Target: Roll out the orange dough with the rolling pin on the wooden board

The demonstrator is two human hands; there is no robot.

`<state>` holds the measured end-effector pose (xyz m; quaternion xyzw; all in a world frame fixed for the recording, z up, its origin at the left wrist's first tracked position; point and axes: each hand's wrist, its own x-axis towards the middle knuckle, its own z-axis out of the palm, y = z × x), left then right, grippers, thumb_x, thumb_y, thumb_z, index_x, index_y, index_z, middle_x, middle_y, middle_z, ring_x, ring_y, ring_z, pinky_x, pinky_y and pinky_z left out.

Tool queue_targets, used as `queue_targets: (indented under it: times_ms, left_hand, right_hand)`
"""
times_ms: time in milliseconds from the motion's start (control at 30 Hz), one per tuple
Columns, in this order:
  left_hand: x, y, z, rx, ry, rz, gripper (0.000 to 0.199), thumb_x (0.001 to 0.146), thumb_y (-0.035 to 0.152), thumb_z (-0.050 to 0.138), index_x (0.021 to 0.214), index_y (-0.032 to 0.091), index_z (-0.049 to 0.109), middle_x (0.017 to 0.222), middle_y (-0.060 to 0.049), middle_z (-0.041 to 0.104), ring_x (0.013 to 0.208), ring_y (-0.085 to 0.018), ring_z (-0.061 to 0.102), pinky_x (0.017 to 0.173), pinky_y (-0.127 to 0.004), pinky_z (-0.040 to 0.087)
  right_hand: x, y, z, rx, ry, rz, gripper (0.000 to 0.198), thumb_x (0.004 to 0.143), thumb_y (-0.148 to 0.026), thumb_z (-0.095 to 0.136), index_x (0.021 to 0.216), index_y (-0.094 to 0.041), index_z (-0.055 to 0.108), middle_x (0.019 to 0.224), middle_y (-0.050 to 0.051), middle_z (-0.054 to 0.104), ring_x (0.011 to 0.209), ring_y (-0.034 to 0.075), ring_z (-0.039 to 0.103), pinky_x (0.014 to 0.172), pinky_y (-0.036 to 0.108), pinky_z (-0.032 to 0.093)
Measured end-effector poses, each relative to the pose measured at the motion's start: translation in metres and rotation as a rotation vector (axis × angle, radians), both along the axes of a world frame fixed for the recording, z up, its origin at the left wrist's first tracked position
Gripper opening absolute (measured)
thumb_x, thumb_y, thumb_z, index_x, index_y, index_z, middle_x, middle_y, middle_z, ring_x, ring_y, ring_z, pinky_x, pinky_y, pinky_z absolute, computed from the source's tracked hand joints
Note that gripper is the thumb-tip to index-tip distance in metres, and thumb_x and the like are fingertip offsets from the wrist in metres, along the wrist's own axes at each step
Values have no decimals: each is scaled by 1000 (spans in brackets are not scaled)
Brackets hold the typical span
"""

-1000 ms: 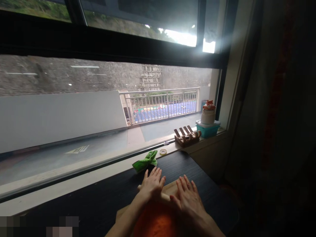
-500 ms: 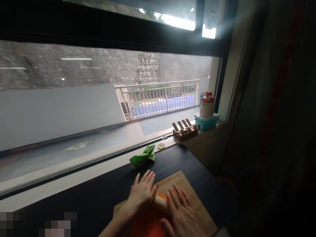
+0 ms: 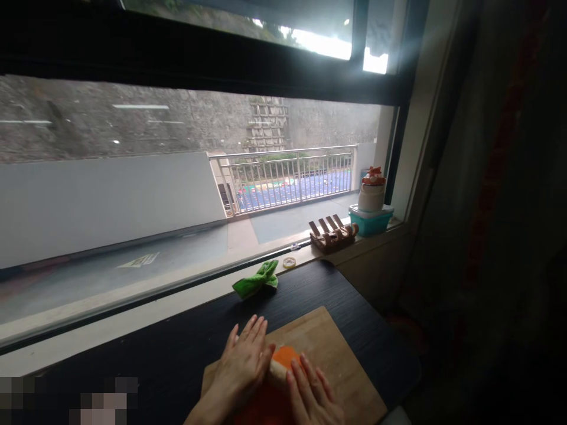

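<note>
On a wooden board (image 3: 349,366), a pale, floury rolling pin (image 3: 278,370) lies between my hands. Just beyond it shows a flat sheet of orange dough (image 3: 286,355). My left hand (image 3: 247,360) is palm down over the left part of the pin, its fingers stretched forward, not wrapped round it. My right hand (image 3: 312,392) rests likewise, flat with fingers extended, over the right part; the hands hide both those parts. A dim red-orange area nearer me, between my wrists, is too dark to make out.
The board sits on a dark table (image 3: 305,289). Near the sill is a crumpled green cloth (image 3: 257,279). On the sill are a roll of tape (image 3: 289,262), a brown slatted rack (image 3: 333,234) and a teal box (image 3: 371,221) with a white jar (image 3: 371,196) on it.
Both hands and the rolling pin have come back toward me and slightly left. More of the orange dough shows beyond the pin.
</note>
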<state>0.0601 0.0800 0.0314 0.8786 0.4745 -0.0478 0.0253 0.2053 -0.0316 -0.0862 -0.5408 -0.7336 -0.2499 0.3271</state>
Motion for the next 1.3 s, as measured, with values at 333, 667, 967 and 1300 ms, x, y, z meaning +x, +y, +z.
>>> queue_targets:
  times_ms: [333, 667, 967, 1300]
  left_hand:
    - [54, 47, 4, 29, 4, -37, 45, 93, 35, 26, 127, 22, 53, 143, -9, 42, 136, -25, 29, 107, -55, 23]
    - [-19, -15, -11, 63, -37, 23, 59, 93, 45, 19, 140, 14, 34, 147, -7, 31, 139, -23, 22, 112, -50, 18]
    - [39, 38, 4, 112, -47, 80, 53, 95, 35, 16, 131, 14, 49, 144, -11, 38, 138, -25, 26, 109, -52, 21]
    - [-49, -48, -31, 145, -104, -1, 56, 92, 42, 25, 141, 17, 34, 146, -5, 31, 137, -24, 28, 110, -51, 26]
  right_hand:
    - [48, 53, 96, -768, 246, -318, 65, 92, -55, 25, 137, -11, 42, 145, 14, 33, 139, 29, 16, 110, 51, 15]
    - [11, -8, 27, -227, 3, 8, 73, 85, -62, 43, 139, -13, 39, 141, 13, 41, 133, 31, 31, 104, 41, 34]
    - [46, 64, 101, -790, 232, -258, 66, 93, -53, 27, 136, -5, 42, 144, 17, 35, 138, 30, 17, 110, 51, 17]
    - [21, -20, 33, -165, -14, 62, 72, 87, -64, 38, 141, -16, 35, 141, 9, 42, 134, 25, 31, 106, 39, 31]
